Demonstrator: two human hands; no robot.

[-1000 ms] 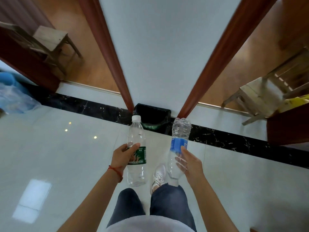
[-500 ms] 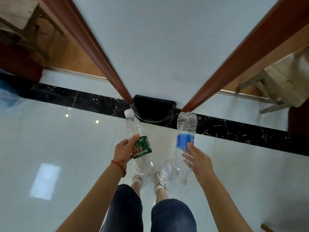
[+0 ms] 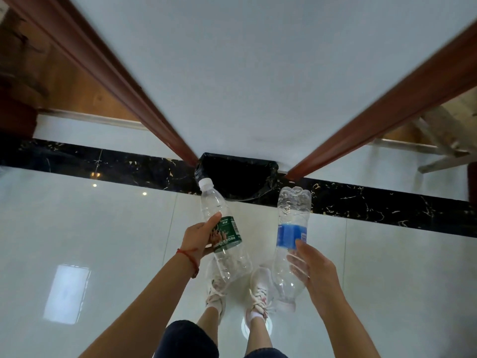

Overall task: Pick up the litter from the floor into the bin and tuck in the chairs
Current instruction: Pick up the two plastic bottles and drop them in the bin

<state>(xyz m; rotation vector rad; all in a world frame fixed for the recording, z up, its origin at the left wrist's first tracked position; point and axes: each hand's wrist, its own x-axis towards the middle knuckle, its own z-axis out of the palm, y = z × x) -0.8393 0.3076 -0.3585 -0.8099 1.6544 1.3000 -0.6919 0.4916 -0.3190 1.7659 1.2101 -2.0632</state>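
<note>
A: Nearest to us, what do we have?

B: Our knees in dark trousers, then our two white shoes [image 3: 259, 293] side by side on the glossy pale floor [image 3: 103, 241].

A: And our hands?

B: Just above the shoes. Our left hand [image 3: 198, 237], a red string [image 3: 189, 257] round its wrist, has its grip curled round the green bottle [image 3: 223, 232] at the label, thumb lying along the side. That bottle is clear, tilted, its white cap [image 3: 206, 182] pointing up and away from us.

A: The right?

B: Our right hand [image 3: 313, 264] grasps the blue bottle [image 3: 291, 239] just below its label, fingers wrapped behind the clear plastic, thumb on the front. This one is turned over: its base points away from us and its neck hangs down beside the right shoe.

A: Where do the bottles sit relative to the bin?

B: Both are in the air, well apart from each other. The cap of the green one shows just at the left edge of the bin [image 3: 237, 177]; the base of the blue one is just right of it.

A: And the bin itself?

B: Lined with a black bag, standing on the black marble strip [image 3: 374, 205] against a white wall [image 3: 245, 73], between two reddish door frames [image 3: 124, 81].

A: Farthest?

B: Through the right doorway, part of a wooden chair [image 3: 444, 135] on a brown floor.
</note>
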